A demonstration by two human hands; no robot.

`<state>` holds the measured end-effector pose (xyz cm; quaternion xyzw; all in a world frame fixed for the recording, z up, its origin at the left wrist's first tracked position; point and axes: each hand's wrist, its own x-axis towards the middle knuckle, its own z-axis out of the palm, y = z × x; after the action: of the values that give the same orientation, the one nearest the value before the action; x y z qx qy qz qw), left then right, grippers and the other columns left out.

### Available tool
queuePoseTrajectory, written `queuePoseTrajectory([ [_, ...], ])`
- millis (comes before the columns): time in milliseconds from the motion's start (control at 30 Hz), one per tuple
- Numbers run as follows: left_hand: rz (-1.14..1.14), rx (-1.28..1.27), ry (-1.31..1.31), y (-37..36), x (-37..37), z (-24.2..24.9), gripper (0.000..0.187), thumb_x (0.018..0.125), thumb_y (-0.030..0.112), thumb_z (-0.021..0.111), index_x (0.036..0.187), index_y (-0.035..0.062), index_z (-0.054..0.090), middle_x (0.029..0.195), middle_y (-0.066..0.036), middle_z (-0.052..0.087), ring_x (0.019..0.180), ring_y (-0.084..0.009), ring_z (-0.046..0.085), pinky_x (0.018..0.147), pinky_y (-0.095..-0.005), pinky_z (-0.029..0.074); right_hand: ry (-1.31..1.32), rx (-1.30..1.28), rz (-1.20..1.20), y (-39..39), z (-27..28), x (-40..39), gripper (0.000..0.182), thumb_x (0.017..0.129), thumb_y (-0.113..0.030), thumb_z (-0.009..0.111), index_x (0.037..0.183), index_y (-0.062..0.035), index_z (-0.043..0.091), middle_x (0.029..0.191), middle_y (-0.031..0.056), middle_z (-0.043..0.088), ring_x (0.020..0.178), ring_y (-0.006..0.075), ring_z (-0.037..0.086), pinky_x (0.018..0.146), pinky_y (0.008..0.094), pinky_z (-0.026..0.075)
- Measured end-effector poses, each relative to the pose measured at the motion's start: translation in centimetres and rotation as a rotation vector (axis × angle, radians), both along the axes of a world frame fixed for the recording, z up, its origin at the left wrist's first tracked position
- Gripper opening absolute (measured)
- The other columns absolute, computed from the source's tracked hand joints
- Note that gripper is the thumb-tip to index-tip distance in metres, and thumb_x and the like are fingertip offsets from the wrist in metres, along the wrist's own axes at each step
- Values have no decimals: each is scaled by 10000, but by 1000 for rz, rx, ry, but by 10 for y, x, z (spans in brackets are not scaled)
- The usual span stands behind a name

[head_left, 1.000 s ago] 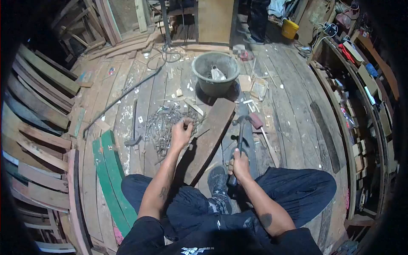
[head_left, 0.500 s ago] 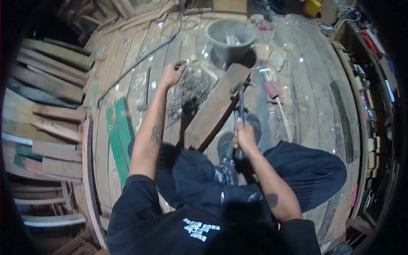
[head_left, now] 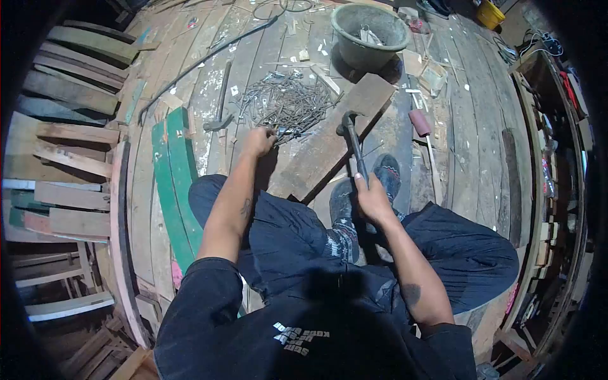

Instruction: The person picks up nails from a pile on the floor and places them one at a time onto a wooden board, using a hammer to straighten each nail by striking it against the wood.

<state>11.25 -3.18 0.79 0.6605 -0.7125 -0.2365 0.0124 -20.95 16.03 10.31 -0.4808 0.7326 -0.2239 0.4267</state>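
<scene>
A heap of loose nails [head_left: 294, 98] is spread on the floorboards. At its near edge, my left hand [head_left: 258, 142] has its fingers closed around some nails, partly hidden by the hand. My right hand [head_left: 375, 201] grips the handle of a claw hammer [head_left: 356, 142], its head uppermost over the right edge of a thick wooden plank [head_left: 342, 136]. The plank lies at a slant between the nails and my feet. Just behind its far end stands a grey bucket [head_left: 370, 54] with some pale pieces inside.
Two green boards [head_left: 175, 183] and a second hammer-like tool [head_left: 218, 124] lie at left, near a long dark bar [head_left: 209, 58]. A pink-headed mallet [head_left: 419, 123] lies at right. Stacked timber [head_left: 79, 161] lines the left side; a shelf [head_left: 548, 209] borders the right.
My left hand has come down and nearer to me, from above the far side of the nail heap to its near edge. The hammer has shifted slightly left. The camera view has tilted down.
</scene>
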Motion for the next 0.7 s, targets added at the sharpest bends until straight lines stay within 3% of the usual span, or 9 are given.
queuePoseTrajectory([
  [67,-132,-94,25,4,-18,-16,372,890,260,695,1223,95,689,1146,-215,681,1083,-373,654,939,-457,521,7,-21,-6,2,-2,-1,460,1028,-382,503,1154,57,561,1038,399,637,1076,562,594,935,554,462],
  [100,-165,-163,23,9,-27,-16,448,886,240,707,1301,91,625,1259,-210,614,1140,-397,611,970,-465,506,25,-28,4,3,0,-1,449,1028,-379,506,1145,51,560,1037,398,637,1074,563,593,927,557,464],
  [233,-205,-320,-41,3,-39,-34,483,864,226,736,1295,56,597,1255,-188,609,1146,-383,600,966,-469,510,62,-7,15,3,2,0,419,1027,-368,514,1152,31,541,1016,398,637,1047,573,592,890,575,468],
  [467,-153,-370,-82,6,-42,-36,451,837,243,775,1200,42,598,1154,-151,616,1120,-333,620,883,-463,554,80,5,46,-4,-3,5,395,1032,-360,515,1159,13,522,991,391,646,1021,580,594,873,590,470],
  [533,-176,-405,-86,4,-40,-39,456,835,228,772,1205,33,591,1141,-158,614,1114,-344,619,875,-461,557,79,0,49,-5,-3,5,400,1032,-365,514,1165,12,521,992,391,646,1023,579,594,875,591,469],
  [600,-155,-289,-92,0,-40,-41,543,832,236,782,1293,45,568,1230,-203,611,1147,-383,595,953,-470,520,103,20,44,-4,-3,4,408,1032,-373,513,1176,10,518,993,389,648,1023,578,595,878,591,470],
  [700,-166,-326,-54,1,-40,-44,536,822,221,780,1282,47,565,1204,-200,623,1140,-388,594,947,-470,522,99,2,55,-4,-5,2,413,1033,-376,510,1184,8,513,997,388,648,1023,581,593,875,597,468],
])
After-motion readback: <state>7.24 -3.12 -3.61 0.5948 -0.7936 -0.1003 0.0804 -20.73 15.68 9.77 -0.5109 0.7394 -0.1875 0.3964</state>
